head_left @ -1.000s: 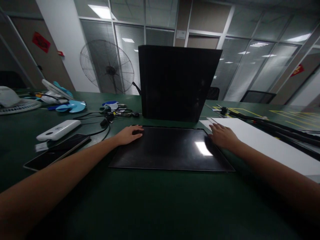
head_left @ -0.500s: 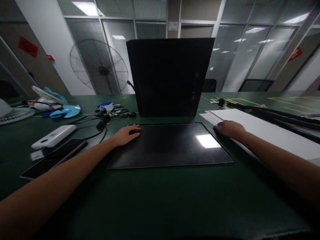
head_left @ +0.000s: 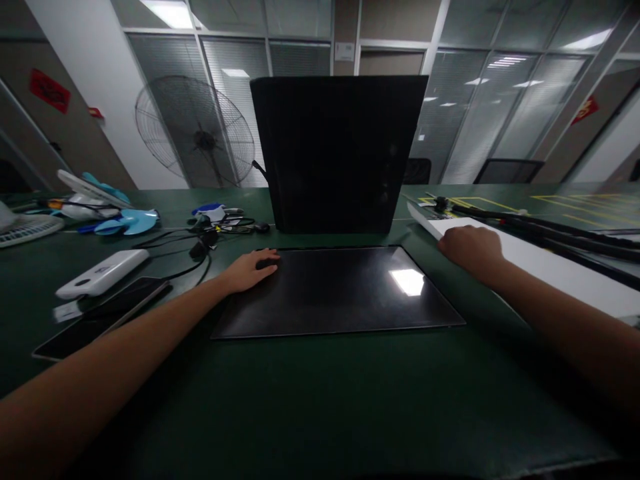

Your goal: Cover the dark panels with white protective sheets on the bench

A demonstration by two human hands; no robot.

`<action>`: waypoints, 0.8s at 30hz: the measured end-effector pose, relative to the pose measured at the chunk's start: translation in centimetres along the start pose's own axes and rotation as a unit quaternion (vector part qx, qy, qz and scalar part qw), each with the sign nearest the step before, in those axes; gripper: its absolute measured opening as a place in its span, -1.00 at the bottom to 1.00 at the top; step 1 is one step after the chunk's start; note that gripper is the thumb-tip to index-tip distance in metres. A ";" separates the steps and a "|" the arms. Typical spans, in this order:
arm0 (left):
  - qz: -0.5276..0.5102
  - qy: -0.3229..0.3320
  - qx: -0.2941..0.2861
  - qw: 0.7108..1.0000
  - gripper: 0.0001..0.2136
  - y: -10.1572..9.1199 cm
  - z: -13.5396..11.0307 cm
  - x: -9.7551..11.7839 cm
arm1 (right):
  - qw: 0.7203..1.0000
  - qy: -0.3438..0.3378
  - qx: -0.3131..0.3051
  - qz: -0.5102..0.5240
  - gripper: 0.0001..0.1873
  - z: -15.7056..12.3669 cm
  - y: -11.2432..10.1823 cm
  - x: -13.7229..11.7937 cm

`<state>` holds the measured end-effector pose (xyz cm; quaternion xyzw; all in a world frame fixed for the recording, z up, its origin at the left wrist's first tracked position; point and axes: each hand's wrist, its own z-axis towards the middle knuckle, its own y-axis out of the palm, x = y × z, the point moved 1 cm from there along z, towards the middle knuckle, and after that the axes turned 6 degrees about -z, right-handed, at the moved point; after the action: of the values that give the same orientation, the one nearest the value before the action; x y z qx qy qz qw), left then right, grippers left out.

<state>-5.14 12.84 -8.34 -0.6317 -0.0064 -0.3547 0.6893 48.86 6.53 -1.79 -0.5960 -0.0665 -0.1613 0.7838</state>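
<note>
A flat black glossy panel lies on the green table in front of me. My left hand rests flat on the panel's far left corner, fingers stretched out. My right hand is off the panel, at the near end of a white sheet to the right. Its fingers curl over the sheet's edge, and the sheet's end seems raised a little off the table. A tall black box stands upright just behind the panel.
To the left lie a white power bank, a dark phone, tangled cables and blue plastic parts. A standing fan is behind. Black rods lie across the right side of the table.
My right hand left the panel's far right corner and moved right onto the white sheet, closing on its end. The left hand stayed put.
</note>
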 end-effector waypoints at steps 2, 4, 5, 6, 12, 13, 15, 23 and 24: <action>0.001 -0.002 0.000 1.000 -0.46 0.0 -0.1 -0.1 | 1.000 0.001 0.030 -0.008 -0.38 -1.2 -2.0 -1.2; -0.002 -0.003 0.000 1.000 -0.47 0.1 -0.1 -0.1 | 0.998 -0.028 0.050 -0.016 -0.43 -2.6 -3.6 -3.3; -0.006 -0.003 0.000 1.000 -0.47 0.2 0.0 -0.1 | 0.996 -0.063 0.057 -0.008 -0.46 -3.5 -4.1 -4.5; -0.011 -0.003 -0.001 1.000 -0.46 0.3 0.0 0.0 | 0.992 -0.110 0.062 0.013 -0.49 -4.5 -4.5 -5.7; -0.064 -0.018 0.026 0.997 -0.23 0.7 0.4 0.3 | 0.875 -0.444 0.011 0.193 -0.62 -10.9 -4.5 -11.5; -0.071 -0.022 0.032 0.997 -0.19 0.8 0.4 0.3 | 0.853 -0.476 0.007 0.214 -0.60 -11.5 -4.4 -11.9; -0.078 -0.024 0.036 0.996 -0.16 0.7 0.3 0.2 | 0.822 -0.510 -0.004 0.253 -0.52 -12.2 -4.2 -12.5; -0.057 -0.009 0.006 0.998 -0.37 0.2 0.3 0.1 | 0.767 -0.542 -0.097 0.330 -0.39 -10.7 -4.0 -11.4; -0.068 -0.007 0.005 0.998 -0.39 0.2 0.4 0.0 | 0.779 -0.527 -0.092 0.327 -0.41 -10.1 -3.8 -11.0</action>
<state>-4.85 13.13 -8.47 -0.6285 -0.0558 -0.3965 0.6669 36.38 -2.11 -4.47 -0.6433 -0.2554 0.4386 0.5733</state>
